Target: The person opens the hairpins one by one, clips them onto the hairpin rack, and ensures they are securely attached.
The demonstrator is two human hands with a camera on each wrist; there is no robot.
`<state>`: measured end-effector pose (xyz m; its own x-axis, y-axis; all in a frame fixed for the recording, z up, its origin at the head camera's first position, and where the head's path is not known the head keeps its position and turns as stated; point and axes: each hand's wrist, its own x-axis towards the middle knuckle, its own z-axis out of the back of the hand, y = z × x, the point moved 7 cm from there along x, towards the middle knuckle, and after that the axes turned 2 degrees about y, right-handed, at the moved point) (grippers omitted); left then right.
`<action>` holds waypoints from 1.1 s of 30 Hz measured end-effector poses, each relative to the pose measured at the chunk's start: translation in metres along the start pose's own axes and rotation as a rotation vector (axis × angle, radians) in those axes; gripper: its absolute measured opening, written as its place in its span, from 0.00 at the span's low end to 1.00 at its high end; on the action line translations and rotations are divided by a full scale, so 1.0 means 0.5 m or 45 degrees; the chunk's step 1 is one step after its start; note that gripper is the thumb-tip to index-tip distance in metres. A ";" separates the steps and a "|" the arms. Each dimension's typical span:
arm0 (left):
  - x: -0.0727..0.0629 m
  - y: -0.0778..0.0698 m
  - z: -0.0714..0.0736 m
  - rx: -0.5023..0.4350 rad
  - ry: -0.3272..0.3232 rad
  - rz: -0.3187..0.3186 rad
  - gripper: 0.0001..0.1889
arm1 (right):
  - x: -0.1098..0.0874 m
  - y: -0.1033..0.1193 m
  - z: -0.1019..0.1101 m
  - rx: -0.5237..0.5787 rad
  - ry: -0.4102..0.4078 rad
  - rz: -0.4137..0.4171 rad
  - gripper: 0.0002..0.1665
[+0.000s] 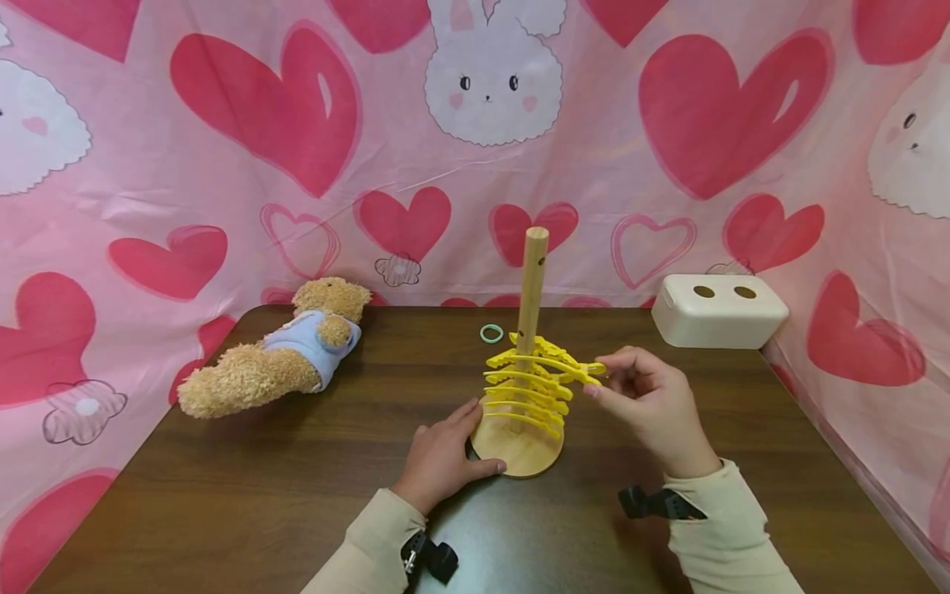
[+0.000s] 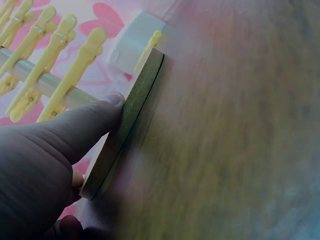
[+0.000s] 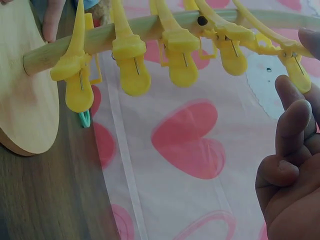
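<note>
A wooden stand, with an upright round pole [image 1: 532, 285] on a disc base [image 1: 517, 456], stands on the table. Several yellow spring clips [image 3: 131, 65] sit one above another along the pole, their long curved arms on either side of it. At the base's left edge my left hand [image 1: 443, 462] holds the disc, thumb [image 2: 95, 117] on its rim. My right hand [image 1: 656, 404] pinches the handle end of the uppermost yellow clip [image 3: 295, 67] between thumb and index finger. That clip's arms reach across the pole. Small metal springs show in the handles.
Behind the stand lies a small green ring [image 1: 491, 333]. A teddy bear [image 1: 297, 346] in a light blue top lies at the left. At the back right is a white box [image 1: 720, 313] with two round holes. Pink heart-patterned cloth [image 1: 460, 181] hangs behind the table.
</note>
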<state>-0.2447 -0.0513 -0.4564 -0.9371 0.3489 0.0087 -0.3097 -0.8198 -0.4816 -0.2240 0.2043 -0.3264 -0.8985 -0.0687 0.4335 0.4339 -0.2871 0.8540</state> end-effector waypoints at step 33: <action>0.002 -0.009 -0.001 0.102 0.038 -0.024 0.51 | -0.009 0.015 -0.052 -0.068 -0.092 0.020 0.18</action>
<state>-0.2440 -0.0471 -0.4547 -0.9262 0.3770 -0.0099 -0.3401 -0.8463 -0.4101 -0.2184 0.1778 -0.3292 -0.8837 -0.0054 0.4680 0.4422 -0.3371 0.8311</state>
